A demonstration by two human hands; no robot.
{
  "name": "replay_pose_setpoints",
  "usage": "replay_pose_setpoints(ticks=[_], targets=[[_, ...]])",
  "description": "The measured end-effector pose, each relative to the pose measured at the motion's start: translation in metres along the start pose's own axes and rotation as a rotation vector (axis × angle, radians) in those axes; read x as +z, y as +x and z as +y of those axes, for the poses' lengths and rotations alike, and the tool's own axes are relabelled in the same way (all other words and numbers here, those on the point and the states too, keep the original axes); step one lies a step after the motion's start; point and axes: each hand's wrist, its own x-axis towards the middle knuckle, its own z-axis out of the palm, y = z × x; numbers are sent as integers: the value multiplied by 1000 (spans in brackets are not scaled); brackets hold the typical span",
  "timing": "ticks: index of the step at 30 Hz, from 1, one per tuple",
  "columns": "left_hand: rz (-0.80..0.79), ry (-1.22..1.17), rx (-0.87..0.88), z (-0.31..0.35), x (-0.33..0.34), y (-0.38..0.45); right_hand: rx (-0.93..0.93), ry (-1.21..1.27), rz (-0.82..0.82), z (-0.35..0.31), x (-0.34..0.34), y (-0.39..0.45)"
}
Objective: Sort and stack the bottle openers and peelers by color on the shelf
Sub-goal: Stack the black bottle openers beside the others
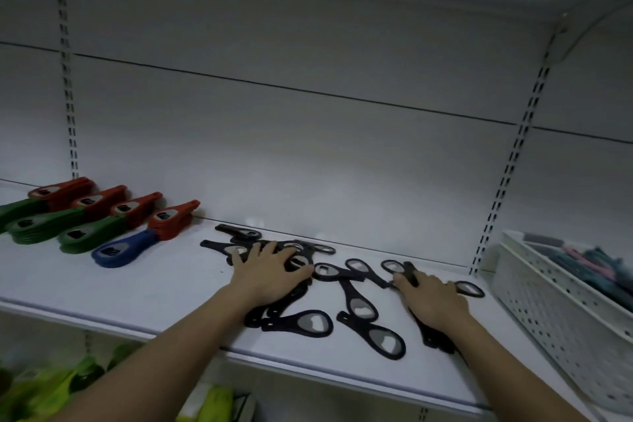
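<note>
The left hand lay palm down with fingers spread flat on a heap of black bottle openers near the middle of the white shelf; it pressed on them and gripped none. The right hand rested further right, its fingers lying over scattered black openers, with one black handle projecting between the fingers; whether that handle was pinched could not be determined. Loose black openers lay between and in front of both hands, some overlapping, two close to the shelf's front edge.

The shelf was a white metal unit with slotted uprights and a plain white back panel. At the left stood sorted stacks: red openers at the rear, green openers in front, and a blue stack nearest the hands. A white perforated basket stood at the right end, contents blurred.

The black openers were flat, paddle-shaped, each with a silver metal insert in the wide end.
</note>
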Motion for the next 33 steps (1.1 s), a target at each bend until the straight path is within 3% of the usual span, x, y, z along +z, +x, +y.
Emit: replay_pose_setpoints(ticks=[5,10,13,17,21,26,29,33], targets=[[19,-48,34,22,8,5,-116,47,-75,-26,5,-5],[217,-211,24,28,-3,21,-213,48,186,-35,-11,4],[274,-322,74,30,-9,42,-269,211,202,-39,-19,26],[226,-353,113,42,-17,74,-418,281,114,-60,-22,50],[236,-359,140,44,-8,99,-540,183,1,-81,-6,67],[-55,-291,261,24,-1,105,-541,171,-13,-86,9,77],[-90,-375,261,22,-6,106,-588,155,-7,-86,7,75],[154,-489,203,26,-8,102,-529,281,162,-77,-11,70]])
